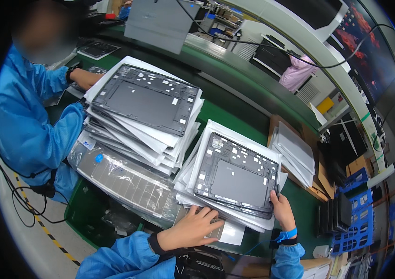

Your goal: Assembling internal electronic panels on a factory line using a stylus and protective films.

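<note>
In front of me lies a dark tablet back housing [239, 176], its inner side up with many small white pads, on a stack of white foam sleeves [193, 174]. My left hand [190, 229] rests at the near edge of this stack, fingers spread and holding nothing. At the housing's right near corner, my right hand [283, 211] is closed around a thin dark pen-like tool [278, 189], whose exact kind I cannot make out. A white paper sheet [232, 232] sticks out below the stack, between my hands.
A taller stack of sleeves [132, 149] topped by another housing [146, 100] stands to the left. Beside it sits a co-worker in a blue smock [35, 121]. A cardboard box with white sleeves [295, 153] is at the right, near a blue rack [355, 228]. A green bin [86, 209] stands below.
</note>
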Demonstrator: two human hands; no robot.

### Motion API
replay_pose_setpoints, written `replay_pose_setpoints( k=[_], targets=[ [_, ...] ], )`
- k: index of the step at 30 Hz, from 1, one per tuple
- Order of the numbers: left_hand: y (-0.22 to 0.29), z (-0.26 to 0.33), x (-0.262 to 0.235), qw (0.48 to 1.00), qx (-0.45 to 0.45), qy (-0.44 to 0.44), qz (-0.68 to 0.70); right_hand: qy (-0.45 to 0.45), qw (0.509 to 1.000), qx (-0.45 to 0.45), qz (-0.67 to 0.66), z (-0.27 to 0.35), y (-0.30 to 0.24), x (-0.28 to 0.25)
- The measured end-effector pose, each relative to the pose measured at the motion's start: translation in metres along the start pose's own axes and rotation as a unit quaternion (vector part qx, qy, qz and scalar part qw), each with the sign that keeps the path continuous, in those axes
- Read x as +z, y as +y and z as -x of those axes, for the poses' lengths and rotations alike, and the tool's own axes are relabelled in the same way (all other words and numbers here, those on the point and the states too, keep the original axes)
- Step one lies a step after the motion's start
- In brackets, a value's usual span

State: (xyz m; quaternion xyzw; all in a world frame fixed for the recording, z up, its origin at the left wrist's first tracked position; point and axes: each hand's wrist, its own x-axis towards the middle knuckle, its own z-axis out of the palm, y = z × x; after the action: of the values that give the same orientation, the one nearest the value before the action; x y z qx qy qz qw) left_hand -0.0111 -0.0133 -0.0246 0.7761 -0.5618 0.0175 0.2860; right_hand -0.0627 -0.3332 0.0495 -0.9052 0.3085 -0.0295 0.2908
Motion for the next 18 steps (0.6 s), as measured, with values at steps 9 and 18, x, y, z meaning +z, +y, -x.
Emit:
replay_pose_setpoints(
  k=[9,18],
  targets=[
    [-0.013,-0.017,-0.006,0.999,0.029,0.026,-0.029,0.036,0.997,-0.055,0.030,-0.005,0.001,-0.003],
    [0.010,-0.018,-0.006,0.997,0.060,-0.050,0.007,0.313,0.910,-0.111,-0.247,0.110,0.007,-0.039]
  ],
)
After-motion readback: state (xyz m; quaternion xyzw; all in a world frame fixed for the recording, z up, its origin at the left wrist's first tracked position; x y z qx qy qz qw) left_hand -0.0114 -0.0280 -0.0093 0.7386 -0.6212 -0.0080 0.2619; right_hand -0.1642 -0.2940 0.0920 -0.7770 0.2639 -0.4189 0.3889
